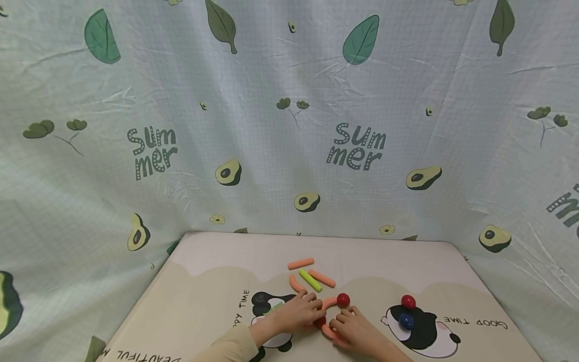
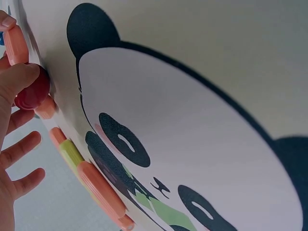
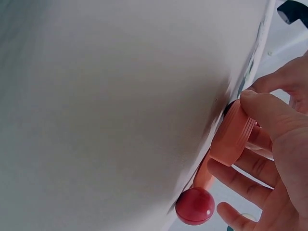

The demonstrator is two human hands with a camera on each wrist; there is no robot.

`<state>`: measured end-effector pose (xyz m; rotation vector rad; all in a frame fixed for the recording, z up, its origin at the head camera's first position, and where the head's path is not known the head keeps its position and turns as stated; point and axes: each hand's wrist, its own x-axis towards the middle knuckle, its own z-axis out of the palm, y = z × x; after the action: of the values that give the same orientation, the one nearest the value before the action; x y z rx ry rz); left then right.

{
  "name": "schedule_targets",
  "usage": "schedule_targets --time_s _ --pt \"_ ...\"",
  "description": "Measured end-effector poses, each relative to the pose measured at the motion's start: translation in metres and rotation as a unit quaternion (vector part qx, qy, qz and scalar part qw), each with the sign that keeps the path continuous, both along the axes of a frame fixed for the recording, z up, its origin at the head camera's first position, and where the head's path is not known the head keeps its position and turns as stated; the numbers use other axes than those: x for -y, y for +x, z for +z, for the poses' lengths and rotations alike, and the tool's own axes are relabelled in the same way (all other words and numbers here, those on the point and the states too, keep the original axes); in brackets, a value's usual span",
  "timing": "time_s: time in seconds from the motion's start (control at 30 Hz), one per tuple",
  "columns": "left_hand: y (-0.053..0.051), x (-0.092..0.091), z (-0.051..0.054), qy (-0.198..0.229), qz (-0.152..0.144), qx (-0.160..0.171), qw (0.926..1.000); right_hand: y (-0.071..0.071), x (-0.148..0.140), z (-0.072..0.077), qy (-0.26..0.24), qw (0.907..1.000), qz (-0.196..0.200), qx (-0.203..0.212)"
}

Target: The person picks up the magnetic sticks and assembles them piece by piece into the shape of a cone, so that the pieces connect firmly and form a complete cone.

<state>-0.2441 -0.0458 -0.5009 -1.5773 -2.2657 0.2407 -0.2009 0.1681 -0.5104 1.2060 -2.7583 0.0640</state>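
The left hand (image 1: 302, 310) pinches a red ball (image 2: 35, 90) between thumb and fingers, its other fingers spread in the left wrist view. The right hand (image 1: 359, 332) grips a curved orange piece (image 3: 232, 134), thumb on its end and fingers beneath. In the head view this piece runs from the held ball (image 1: 319, 322) toward the right hand. Just above, another curved orange piece (image 1: 329, 302) meets a second red ball (image 1: 343, 300). Partly behind the left fingers lies a curved orange piece (image 1: 296, 283).
Beyond the hands lie a green stick (image 1: 310, 280) and two straight orange sticks (image 1: 300, 263), (image 1: 322, 278) on the printed table cover (image 1: 217, 251). To the right, a red ball (image 1: 408, 302) and a blue ball (image 1: 406, 322) sit on a panda print. A patterned curtain (image 1: 271, 141) hangs behind.
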Motion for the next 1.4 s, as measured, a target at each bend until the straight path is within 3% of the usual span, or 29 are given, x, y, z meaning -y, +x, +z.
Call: schedule_targets --time_s 0.47,0.7,0.87,1.1,1.4 --pt "0.001 -0.004 0.001 0.019 -0.004 0.009 0.9998 -0.001 0.001 -0.001 0.011 0.9996 -0.008 0.023" --pt "0.006 -0.005 0.002 0.024 0.006 0.022 0.9995 -0.003 -0.006 -0.002 -0.026 0.9992 -0.009 0.028" --pt "0.007 -0.006 0.002 0.021 0.012 0.009 0.9997 -0.005 -0.012 0.000 -0.021 0.9995 -0.012 0.018" --pt "0.008 -0.007 0.001 0.020 0.014 0.013 0.9996 -0.005 -0.019 -0.001 -0.031 0.9982 -0.001 -0.051" --pt "0.008 -0.007 -0.003 0.041 -0.006 0.025 0.9988 -0.004 -0.026 -0.002 -0.039 0.9984 -0.011 -0.040"
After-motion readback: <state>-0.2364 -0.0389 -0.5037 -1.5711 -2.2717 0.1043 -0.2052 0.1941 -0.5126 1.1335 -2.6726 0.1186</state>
